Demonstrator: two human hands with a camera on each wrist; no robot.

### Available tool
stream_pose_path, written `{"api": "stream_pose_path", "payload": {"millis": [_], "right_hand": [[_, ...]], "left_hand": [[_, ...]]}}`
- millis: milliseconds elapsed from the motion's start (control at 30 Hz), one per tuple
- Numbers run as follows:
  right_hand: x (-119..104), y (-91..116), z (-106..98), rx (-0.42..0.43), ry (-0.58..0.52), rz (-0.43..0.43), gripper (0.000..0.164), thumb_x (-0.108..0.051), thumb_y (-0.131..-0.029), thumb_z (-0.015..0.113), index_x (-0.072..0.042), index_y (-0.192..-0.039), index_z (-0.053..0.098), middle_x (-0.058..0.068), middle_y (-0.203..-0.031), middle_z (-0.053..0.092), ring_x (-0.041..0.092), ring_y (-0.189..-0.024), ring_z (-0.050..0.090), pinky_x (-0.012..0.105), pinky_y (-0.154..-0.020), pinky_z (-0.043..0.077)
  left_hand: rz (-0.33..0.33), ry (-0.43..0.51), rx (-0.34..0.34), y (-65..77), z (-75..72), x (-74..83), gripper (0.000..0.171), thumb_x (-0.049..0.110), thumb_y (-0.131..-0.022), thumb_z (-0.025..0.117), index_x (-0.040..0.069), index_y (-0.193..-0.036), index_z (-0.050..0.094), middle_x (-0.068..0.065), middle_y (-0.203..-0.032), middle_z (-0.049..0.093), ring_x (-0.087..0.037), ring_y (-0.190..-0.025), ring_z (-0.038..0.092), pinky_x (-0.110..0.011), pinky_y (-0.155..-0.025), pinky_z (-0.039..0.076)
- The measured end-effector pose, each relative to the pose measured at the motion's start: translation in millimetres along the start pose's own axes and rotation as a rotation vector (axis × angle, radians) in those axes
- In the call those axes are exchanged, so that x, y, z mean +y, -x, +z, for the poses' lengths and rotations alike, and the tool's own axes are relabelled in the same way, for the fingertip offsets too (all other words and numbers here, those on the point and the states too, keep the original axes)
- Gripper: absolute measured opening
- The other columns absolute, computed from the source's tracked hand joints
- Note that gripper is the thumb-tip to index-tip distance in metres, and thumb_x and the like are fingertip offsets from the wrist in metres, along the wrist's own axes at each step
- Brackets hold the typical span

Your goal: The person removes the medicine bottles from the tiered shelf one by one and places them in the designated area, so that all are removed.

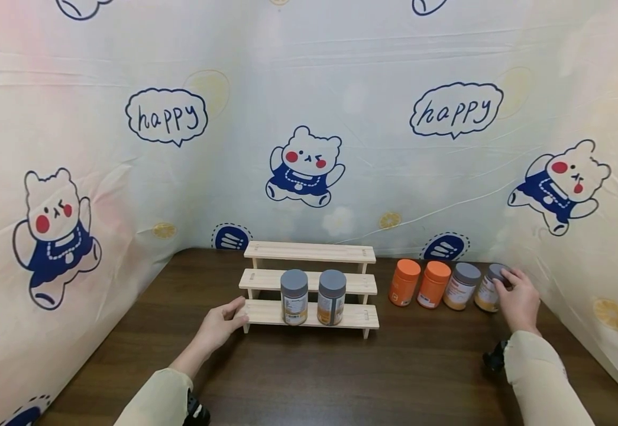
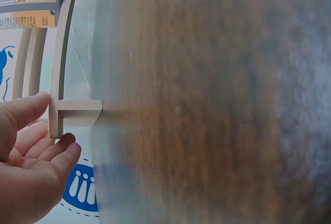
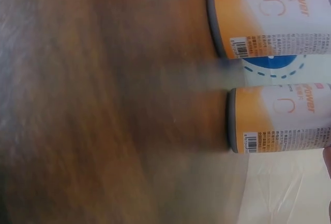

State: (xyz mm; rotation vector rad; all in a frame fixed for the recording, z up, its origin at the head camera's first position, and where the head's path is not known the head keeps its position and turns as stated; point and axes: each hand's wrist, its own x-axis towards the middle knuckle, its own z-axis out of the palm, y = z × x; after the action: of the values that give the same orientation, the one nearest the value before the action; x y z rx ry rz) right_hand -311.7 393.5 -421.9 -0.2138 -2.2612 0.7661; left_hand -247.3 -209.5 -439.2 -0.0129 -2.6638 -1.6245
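A three-tier wooden display rack (image 1: 309, 313) stands in the middle of the table. My left hand (image 1: 223, 322) pinches the left end of its lowest step, thumb on top and fingers curled beneath, as the left wrist view shows. Two grey-lidded supplement bottles (image 1: 294, 297) stand upright on that step. At the far right my right hand (image 1: 518, 299) holds the lid of the outermost grey-lidded bottle (image 1: 487, 291), which is upright on the table. In the right wrist view this bottle (image 3: 282, 118) shows an orange and white label, with only a bit of my fingers (image 3: 328, 161) visible.
Beside the held bottle stands another grey-lidded bottle (image 1: 462, 287), then two orange bottles (image 1: 404, 283) nearer the rack. The dark wooden table (image 1: 340, 378) meets a printed cloth backdrop (image 1: 234, 177) behind and on both sides.
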Motion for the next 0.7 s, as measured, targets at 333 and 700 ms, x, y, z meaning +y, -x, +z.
{"api": "stream_pose_path", "payload": {"millis": [333, 700], "right_hand": [[2.6, 3.6, -1.6, -0.001, -0.015, -0.041, 0.032, -0.002, -0.084, 0.064, 0.010, -0.113, 0.060, 0.026, -0.124, 0.050, 0.045, -0.105, 0.051, 0.054, -0.088, 0.037], [0.0, 5.1, -7.7, -0.058, -0.047, -0.010, 0.045, -0.007, -0.086, 0.062, 0.009, -0.126, 0.049, 0.028, -0.129, 0.044, 0.045, -0.107, 0.048, 0.054, -0.088, 0.037]], "left_hand": [[0.000, -0.004, 0.002, -1.4, -1.0, 0.7, 0.052, 0.011, -0.090, 0.059, -0.005, -0.136, 0.040, -0.020, -0.139, 0.037, -0.034, -0.129, 0.030, -0.047, -0.100, 0.029], [0.010, 0.009, 0.005, -1.5, 1.3, -0.3, 0.051, 0.009, -0.090, 0.059, -0.006, -0.135, 0.041, -0.020, -0.138, 0.038, -0.033, -0.129, 0.031, -0.047, -0.100, 0.030]]}}
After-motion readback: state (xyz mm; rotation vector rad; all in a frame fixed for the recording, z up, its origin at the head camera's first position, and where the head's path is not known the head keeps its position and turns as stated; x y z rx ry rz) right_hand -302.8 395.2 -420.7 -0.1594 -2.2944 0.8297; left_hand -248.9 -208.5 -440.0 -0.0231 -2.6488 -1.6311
